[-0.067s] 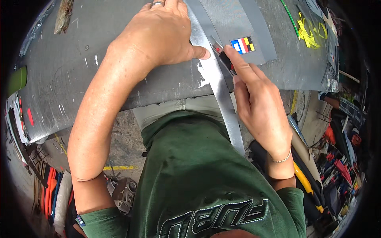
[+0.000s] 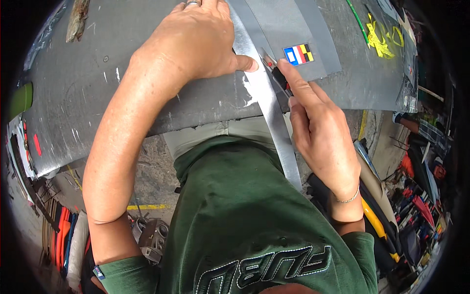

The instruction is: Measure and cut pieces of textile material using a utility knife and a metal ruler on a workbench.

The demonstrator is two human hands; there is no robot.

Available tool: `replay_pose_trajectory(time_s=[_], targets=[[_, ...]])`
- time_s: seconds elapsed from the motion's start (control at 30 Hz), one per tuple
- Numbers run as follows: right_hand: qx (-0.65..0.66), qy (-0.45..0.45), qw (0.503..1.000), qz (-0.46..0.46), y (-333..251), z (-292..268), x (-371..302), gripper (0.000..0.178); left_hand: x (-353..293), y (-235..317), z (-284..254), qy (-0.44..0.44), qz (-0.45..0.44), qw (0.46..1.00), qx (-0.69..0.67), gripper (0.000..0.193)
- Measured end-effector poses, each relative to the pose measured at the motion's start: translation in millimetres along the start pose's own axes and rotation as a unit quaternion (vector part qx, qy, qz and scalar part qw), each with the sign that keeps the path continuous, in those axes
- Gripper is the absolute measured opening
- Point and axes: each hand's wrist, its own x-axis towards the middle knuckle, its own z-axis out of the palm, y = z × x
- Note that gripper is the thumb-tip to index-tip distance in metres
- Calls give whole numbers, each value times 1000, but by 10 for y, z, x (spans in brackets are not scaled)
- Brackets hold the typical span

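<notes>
A long metal ruler (image 2: 276, 125) lies slantwise over the table's near edge and reaches toward my body. My left hand (image 2: 198, 44) presses on it, thumb spread on the metal; its fingertips are cut off by the upper border. To the right of the ruler, my right hand (image 2: 323, 117) grips a utility knife (image 2: 277, 76) with a black and red body. My index finger stretches along the knife, and its blade points away from me beside the ruler's edge. Grey sheet material (image 2: 281, 24) with a small multicoloured flag patch (image 2: 298, 54) lies just beyond the knife.
The dark, scuffed table (image 2: 112, 88) spans the far side. Yellow strips (image 2: 379, 41) and a green stick (image 2: 357, 22) lie at its right, a piece of weathered wood (image 2: 77, 19) at far left. Rolls (image 2: 374, 220) stand below right. Another person's arm (image 2: 410, 125) shows at far right.
The knife and my right hand have shifted very slightly toward me along the ruler. My left hand stays nearly in place on the ruler.
</notes>
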Motion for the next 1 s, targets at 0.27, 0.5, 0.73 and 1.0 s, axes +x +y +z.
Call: replay_pose_trajectory(time_s=[0.27, 0.5, 0.73, 1.0], targets=[[-6, -30, 1000, -7, 46, -47, -161, 63, 13, -161, 248, 112, 31, 993, -11, 107], [25, -22, 999, 16, 90, -47, -252, 64, 876, 565, -453, -424, -263, 845, 191, 109], [181, 124, 963, 155, 213, -232, -401, 44, 834, 523, -404, -394, -273, 862, 164, 110], [83, 208, 968, 117, 970, -1100, -755, 28, 731, 509, -343, -377, -275, 857, 217, 113]])
